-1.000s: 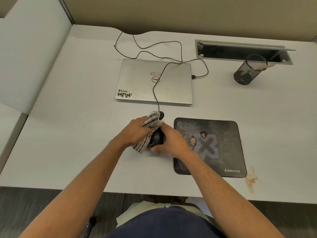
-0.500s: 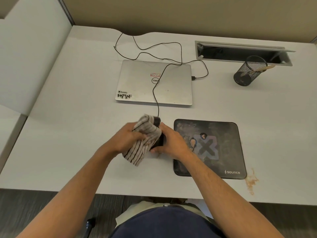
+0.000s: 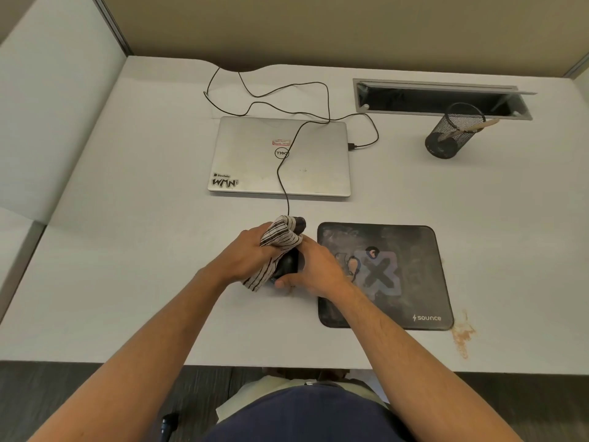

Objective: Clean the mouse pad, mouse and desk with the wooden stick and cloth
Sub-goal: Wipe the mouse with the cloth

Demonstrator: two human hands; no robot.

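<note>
The black wired mouse (image 3: 288, 263) sits on the counter (image 3: 127, 250) just left of the mouse pad (image 3: 398, 250), long axis pointing away, right hand (image 3: 314, 271) gripping it, left hand (image 3: 247, 255) rubbing a clutched striped cloth (image 3: 277, 242) against its left side

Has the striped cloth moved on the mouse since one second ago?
Yes. The left hand swept the cloth down toward the desk's near edge, then back up toward the laptop, over the mouse.
</note>
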